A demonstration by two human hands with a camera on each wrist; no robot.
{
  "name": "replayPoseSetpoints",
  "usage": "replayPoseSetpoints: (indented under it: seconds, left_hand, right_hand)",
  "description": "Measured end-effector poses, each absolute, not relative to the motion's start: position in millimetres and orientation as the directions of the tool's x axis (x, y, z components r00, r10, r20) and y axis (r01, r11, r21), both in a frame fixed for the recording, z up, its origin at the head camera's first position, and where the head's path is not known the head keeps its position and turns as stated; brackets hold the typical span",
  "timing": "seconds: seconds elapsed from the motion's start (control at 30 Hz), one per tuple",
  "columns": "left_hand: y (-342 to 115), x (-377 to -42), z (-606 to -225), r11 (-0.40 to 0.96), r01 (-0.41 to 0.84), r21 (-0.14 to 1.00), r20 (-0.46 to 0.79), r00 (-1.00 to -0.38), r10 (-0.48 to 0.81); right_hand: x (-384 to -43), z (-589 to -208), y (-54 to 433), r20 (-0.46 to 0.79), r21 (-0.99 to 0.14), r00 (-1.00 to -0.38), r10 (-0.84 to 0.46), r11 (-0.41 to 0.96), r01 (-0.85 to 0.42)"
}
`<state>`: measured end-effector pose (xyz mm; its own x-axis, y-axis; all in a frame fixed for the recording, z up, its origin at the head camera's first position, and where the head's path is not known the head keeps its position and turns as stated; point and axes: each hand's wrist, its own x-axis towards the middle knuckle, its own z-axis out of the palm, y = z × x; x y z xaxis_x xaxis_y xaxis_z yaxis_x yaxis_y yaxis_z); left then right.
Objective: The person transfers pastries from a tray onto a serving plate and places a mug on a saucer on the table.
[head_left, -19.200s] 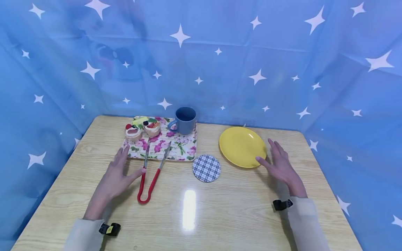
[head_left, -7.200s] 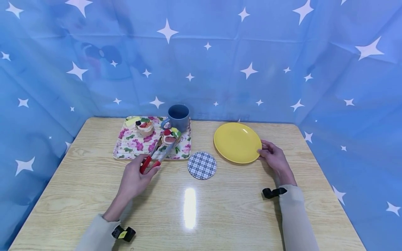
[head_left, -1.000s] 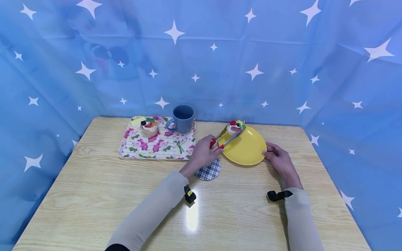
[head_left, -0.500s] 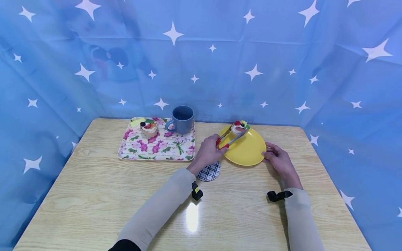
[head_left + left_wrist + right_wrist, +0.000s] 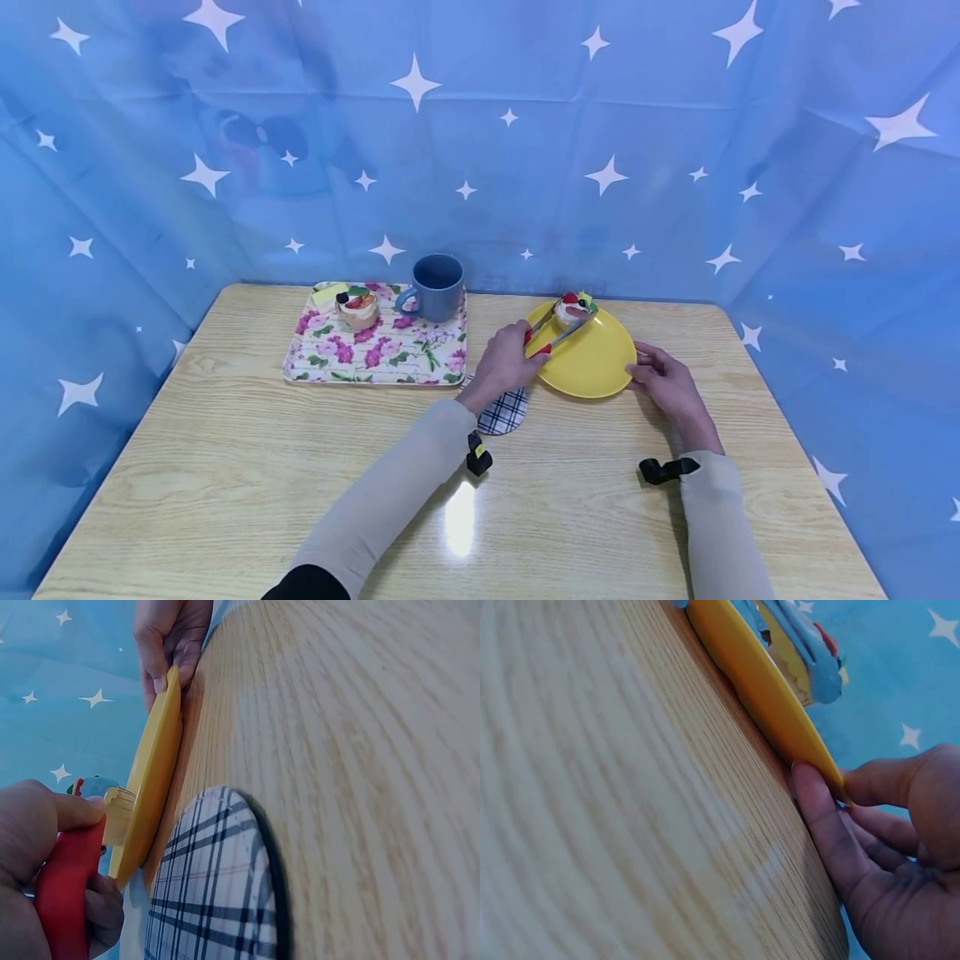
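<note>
My left hand (image 5: 504, 358) grips red-handled metal tongs (image 5: 67, 892), reaching across to the yellow plate (image 5: 592, 367). Between the tong tips sits a small cupcake (image 5: 572, 312) with cream, a red berry and green bits on top. It is at the plate's back left part; in the right wrist view the cupcake (image 5: 787, 664) is right by the plate's surface, and whether it bears on it I cannot tell. My right hand (image 5: 670, 387) pinches the plate's right rim, thumb and fingers on either side of the edge in the right wrist view.
A floral tray (image 5: 420, 367) at the back left bears a second cupcake (image 5: 357, 312), a pale yellow-green piece (image 5: 327, 293) and a blue mug (image 5: 441, 292). A checked round coaster (image 5: 506, 412) lies partly under my left wrist. A starry blue curtain (image 5: 480, 150) stands behind the table.
My left hand has taken up the tongs, lifted the cupcake off the tray and carried it right to the plate, lately slightly lower. My right hand has taken hold of the plate rim.
</note>
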<state>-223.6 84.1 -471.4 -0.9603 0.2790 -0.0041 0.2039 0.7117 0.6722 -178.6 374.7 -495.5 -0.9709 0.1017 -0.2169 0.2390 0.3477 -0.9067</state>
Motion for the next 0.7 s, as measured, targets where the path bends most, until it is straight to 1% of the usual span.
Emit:
replayPoseSetpoints:
  seconds: [0.2, 0.33, 0.53, 0.7]
  left_hand:
    - [84.7, -223.6, -469.6, 0.729, 0.198, 0.656, -0.011, -0.963, 0.271]
    - [84.2, -223.4, -467.9, 0.734, 0.179, 0.655, -0.037, -0.963, 0.268]
    - [80.7, -222.7, -468.6, 0.713, 0.133, 0.688, -0.081, -0.963, 0.257]
    - [76.7, -221.3, -470.7, 0.695, 0.134, 0.706, -0.077, -0.961, 0.264]
  right_hand:
    - [-178.4, -494.8, 374.4, -0.215, -0.903, -0.971, 0.106, 0.357, 0.239]
    - [-178.3, -495.4, 374.8, -0.222, -0.907, -0.970, 0.100, 0.345, 0.243]
    - [-177.3, -494.5, 374.3, -0.217, -0.911, -0.971, 0.096, 0.336, 0.237]
    - [-177.4, -495.0, 375.2, -0.208, -0.912, -0.973, 0.095, 0.342, 0.228]
